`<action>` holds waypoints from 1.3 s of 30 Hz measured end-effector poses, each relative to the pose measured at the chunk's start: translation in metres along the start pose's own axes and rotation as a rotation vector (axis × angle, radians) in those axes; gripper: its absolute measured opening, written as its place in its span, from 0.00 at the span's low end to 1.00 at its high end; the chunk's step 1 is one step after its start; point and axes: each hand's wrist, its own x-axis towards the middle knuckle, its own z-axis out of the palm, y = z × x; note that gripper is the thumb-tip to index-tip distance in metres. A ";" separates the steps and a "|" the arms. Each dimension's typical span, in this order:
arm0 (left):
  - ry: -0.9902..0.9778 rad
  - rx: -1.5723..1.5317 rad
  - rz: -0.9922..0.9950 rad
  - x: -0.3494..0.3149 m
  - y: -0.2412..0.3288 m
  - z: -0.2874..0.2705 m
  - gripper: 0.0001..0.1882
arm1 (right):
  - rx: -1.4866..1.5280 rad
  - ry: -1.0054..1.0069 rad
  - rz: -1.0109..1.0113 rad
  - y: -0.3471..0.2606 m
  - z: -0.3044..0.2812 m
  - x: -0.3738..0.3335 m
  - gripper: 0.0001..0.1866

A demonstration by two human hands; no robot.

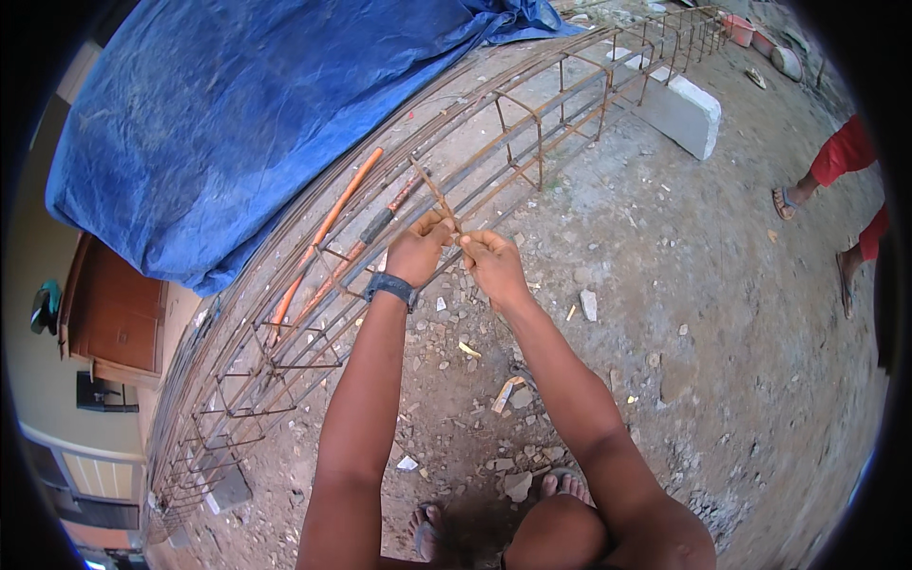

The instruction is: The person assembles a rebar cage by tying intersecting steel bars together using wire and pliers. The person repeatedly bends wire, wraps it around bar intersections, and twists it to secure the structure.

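Observation:
In front of me stretches a long cage of rusty reinforcing bars (572, 93), with square stirrups spaced along it. My left hand (416, 251), a dark band at its wrist, is closed at the near end of a thin rusty stirrup (432, 190). Right beside it, nearly touching, my right hand (495, 263) is closed with thumb and fingertips pinched at the same spot. What lies between the right fingertips is too small to make out. An orange rod (328, 228) and a worn pole with a dark sleeve (377, 225) lie along the cage beyond my left hand.
A blue tarpaulin (247, 114) covers something behind the cage. A pale block (676, 112) sits under the cage at far right. A person in red trousers (844, 152) stands at right. Stone rubble (518, 484) litters the dirt near my feet.

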 end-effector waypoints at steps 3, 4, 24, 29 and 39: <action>0.020 0.010 0.040 -0.004 -0.002 -0.003 0.14 | -0.014 0.051 0.003 -0.002 0.012 -0.004 0.09; 0.038 0.029 0.045 -0.004 -0.001 -0.002 0.13 | -0.010 0.055 -0.021 0.000 0.010 -0.004 0.09; 0.141 0.582 0.660 -0.032 -0.001 0.004 0.16 | -0.429 0.356 -0.332 -0.009 0.030 -0.022 0.19; 0.036 0.444 0.713 -0.023 -0.004 -0.002 0.14 | -0.676 0.325 -0.399 -0.016 0.027 -0.023 0.21; -0.123 0.148 0.496 -0.004 -0.011 -0.006 0.13 | -0.600 0.408 -0.747 -0.013 0.034 -0.014 0.12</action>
